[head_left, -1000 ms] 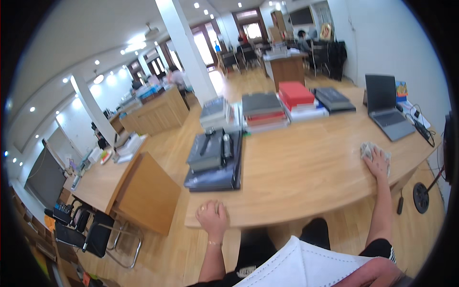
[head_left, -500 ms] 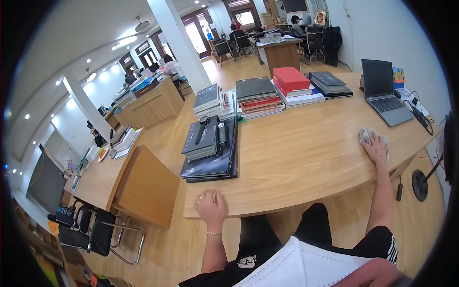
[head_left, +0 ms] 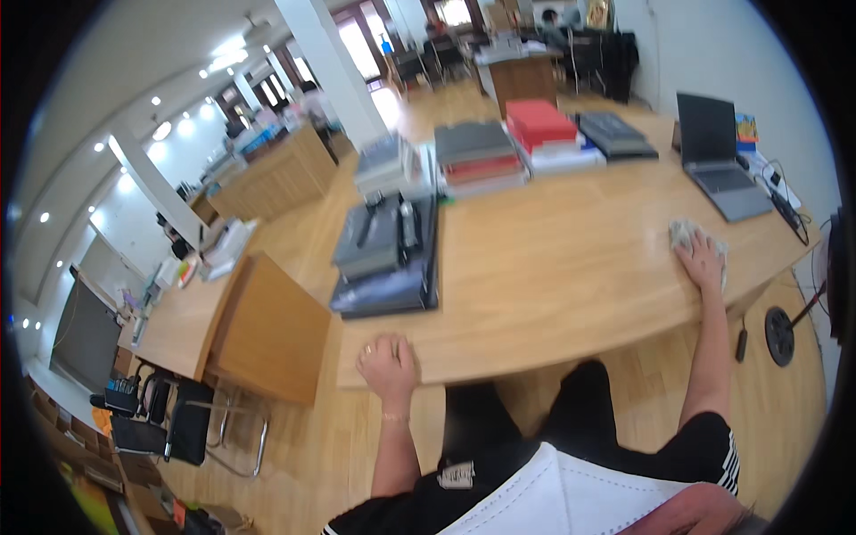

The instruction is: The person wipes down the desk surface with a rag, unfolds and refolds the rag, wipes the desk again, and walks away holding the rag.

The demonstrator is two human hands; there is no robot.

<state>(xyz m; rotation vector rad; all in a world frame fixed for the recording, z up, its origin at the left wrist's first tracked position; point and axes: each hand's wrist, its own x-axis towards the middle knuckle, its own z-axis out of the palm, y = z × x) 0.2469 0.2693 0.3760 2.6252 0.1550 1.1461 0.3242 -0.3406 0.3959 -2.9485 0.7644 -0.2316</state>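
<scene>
At the right end of a light wooden desk (head_left: 553, 267), my right hand (head_left: 702, 265) is pressed over a crumpled pale cloth (head_left: 681, 233), which bunches out past the fingers on both sides. My left hand (head_left: 387, 367) rests on the desk's near left corner, its fingers curled in and nothing visible in them. A ring shows on one finger. Just beyond that hand lies a pile of dark books and flat black cases (head_left: 383, 254), with a black strapped item and a small dark cylinder on top. The open laptop (head_left: 733, 192) stands behind my right hand.
Stacked books and folders line the far edge, among them a red box (head_left: 539, 125) and a dark binder (head_left: 473, 141). Cables (head_left: 785, 209) lie beside the laptop. A second desk (head_left: 183, 325) and a black chair (head_left: 189, 428) stand left. A fan base (head_left: 778, 337) is at right.
The whole view has shifted slightly, so the desk and piles sit a little higher in it. Both hands keep nearly the same places on the desk, the right one still on the cloth.
</scene>
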